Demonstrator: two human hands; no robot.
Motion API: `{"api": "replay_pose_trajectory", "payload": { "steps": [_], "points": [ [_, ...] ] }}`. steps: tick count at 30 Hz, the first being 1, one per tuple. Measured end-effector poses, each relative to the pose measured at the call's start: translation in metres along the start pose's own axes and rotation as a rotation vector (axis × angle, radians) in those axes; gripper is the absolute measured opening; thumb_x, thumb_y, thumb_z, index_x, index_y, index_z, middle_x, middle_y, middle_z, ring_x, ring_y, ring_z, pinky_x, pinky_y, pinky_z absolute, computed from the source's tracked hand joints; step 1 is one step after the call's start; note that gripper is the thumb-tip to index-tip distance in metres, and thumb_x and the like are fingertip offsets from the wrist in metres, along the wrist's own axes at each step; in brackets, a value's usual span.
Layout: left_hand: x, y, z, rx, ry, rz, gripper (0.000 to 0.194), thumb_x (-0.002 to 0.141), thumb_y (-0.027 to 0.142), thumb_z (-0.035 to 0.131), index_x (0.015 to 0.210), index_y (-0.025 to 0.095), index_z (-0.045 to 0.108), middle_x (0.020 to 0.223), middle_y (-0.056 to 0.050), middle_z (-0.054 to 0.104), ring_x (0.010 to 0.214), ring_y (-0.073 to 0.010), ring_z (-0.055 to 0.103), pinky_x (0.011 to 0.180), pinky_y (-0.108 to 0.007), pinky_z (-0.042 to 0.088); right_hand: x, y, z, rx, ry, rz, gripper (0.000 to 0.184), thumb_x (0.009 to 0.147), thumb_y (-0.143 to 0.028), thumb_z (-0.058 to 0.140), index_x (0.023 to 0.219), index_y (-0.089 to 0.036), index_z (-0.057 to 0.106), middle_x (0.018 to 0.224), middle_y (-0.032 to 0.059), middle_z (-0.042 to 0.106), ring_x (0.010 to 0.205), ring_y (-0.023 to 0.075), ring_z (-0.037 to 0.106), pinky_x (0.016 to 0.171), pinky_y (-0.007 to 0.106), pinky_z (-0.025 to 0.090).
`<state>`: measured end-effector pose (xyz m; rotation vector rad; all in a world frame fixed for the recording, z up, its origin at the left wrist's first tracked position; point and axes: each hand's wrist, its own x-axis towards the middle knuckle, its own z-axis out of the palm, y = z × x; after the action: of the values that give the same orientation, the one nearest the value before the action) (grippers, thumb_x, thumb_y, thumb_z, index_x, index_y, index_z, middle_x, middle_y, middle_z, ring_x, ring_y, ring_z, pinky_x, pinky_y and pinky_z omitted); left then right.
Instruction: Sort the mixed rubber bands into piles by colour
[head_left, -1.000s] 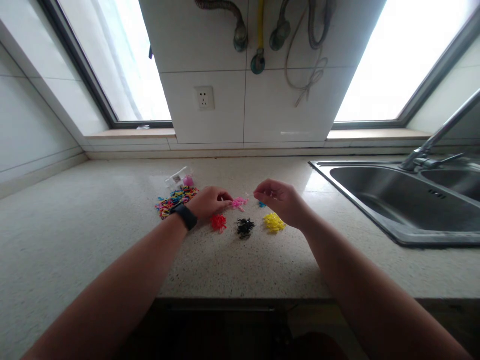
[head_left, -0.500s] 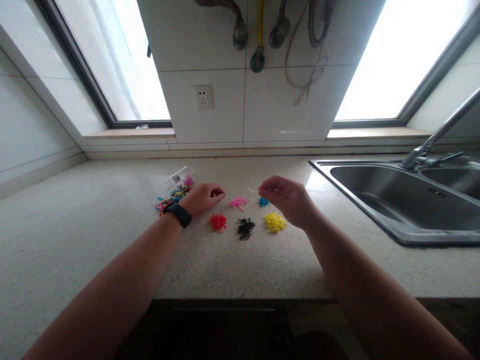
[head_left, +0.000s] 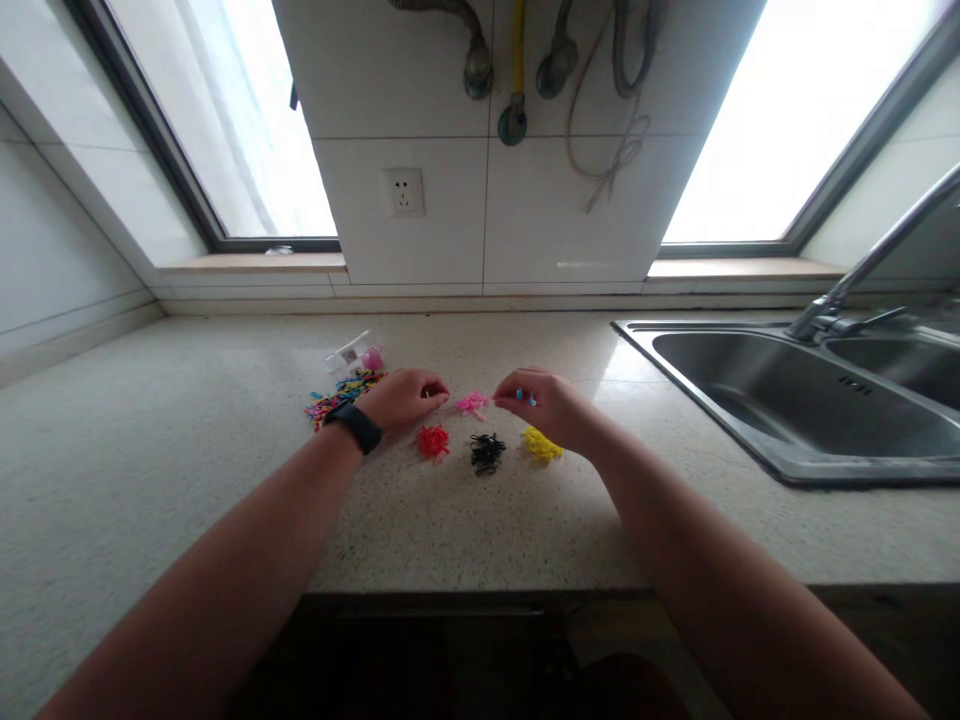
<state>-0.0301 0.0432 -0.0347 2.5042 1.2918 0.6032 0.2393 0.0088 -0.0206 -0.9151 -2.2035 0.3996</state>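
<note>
My left hand (head_left: 409, 398), a dark watch (head_left: 355, 425) on its wrist, has its fingers pinched together left of a pink pile of small rubber bands (head_left: 472, 403); what they hold is hidden. My right hand (head_left: 544, 402) pinches a thin pale rubber band at that pile's right edge. Blue rubber bands (head_left: 519, 396) show partly between its fingers. Nearer me lie piles of red rubber bands (head_left: 433, 442), black rubber bands (head_left: 487, 453) and yellow rubber bands (head_left: 541, 445), the yellow partly under my right hand. A mixed-colour heap of bands (head_left: 322, 407) sits beside my left wrist.
Behind the mixed heap lies a clear plastic bag (head_left: 349, 353) with a pink round thing (head_left: 372, 358). A steel sink (head_left: 750, 400) with a faucet (head_left: 825, 312) is set into the speckled counter (head_left: 450, 540) at right. The tiled wall rises behind, carrying a socket (head_left: 405, 192).
My left hand has drawn back left from the pink pile. My right hand first moved right with the pale band, uncovering the blue pile, then came back left to the pink pile's edge.
</note>
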Motion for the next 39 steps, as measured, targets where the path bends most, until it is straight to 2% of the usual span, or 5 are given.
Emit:
{"api": "replay_pose_trajectory", "payload": {
  "steps": [3,12,21,26,39],
  "points": [
    [0.0,0.0,-0.001,0.016,0.0,0.004,0.027,0.088,0.037,0.056,0.095,0.017,0.074,0.085,-0.007,0.074,0.075,-0.0175,0.064,0.067,-0.028,0.044,0.005,0.006,0.006,-0.204,-0.12,-0.051,0.009,0.09,-0.029,0.066,0.089,-0.022,0.072,0.083,0.0023,0.07,0.085,0.0188,0.057,0.081,0.032,0.04],
    [-0.001,0.0,-0.001,0.028,0.013,-0.009,0.029,0.088,0.039,0.056,0.093,0.018,0.074,0.082,-0.007,0.073,0.072,-0.0175,0.064,0.065,-0.028,0.043,0.016,0.016,0.019,-0.488,-0.15,0.038,0.017,0.093,-0.035,0.062,0.095,-0.025,0.075,0.097,0.0055,0.074,0.095,0.0244,0.057,0.086,0.036,0.037],
    [-0.001,-0.001,-0.006,0.036,0.016,-0.025,0.031,0.089,0.04,0.054,0.095,0.017,0.074,0.082,-0.007,0.073,0.073,-0.0175,0.064,0.065,-0.027,0.043,0.012,0.008,0.003,-0.366,-0.162,-0.005,0.023,0.097,-0.028,0.052,0.102,-0.022,0.073,0.099,0.0058,0.074,0.096,0.0229,0.059,0.089,0.035,0.039],
    [-0.003,-0.001,-0.007,0.054,0.031,-0.021,0.032,0.089,0.041,0.054,0.095,0.017,0.074,0.081,-0.007,0.073,0.072,-0.0174,0.063,0.065,-0.027,0.043,0.006,-0.003,0.001,-0.311,-0.283,-0.064,0.025,0.089,-0.018,0.054,0.101,-0.026,0.075,0.102,0.0027,0.074,0.1,0.0232,0.057,0.094,0.037,0.035],
    [-0.005,-0.007,-0.014,0.1,0.065,-0.043,0.033,0.09,0.043,0.052,0.096,0.018,0.074,0.081,-0.006,0.073,0.071,-0.0169,0.063,0.064,-0.027,0.041,0.003,-0.002,0.006,-0.405,-0.337,-0.041,0.028,0.091,-0.024,0.053,0.112,-0.028,0.071,0.116,0.004,0.071,0.106,0.0273,0.055,0.094,0.043,0.033]
  ]
}}
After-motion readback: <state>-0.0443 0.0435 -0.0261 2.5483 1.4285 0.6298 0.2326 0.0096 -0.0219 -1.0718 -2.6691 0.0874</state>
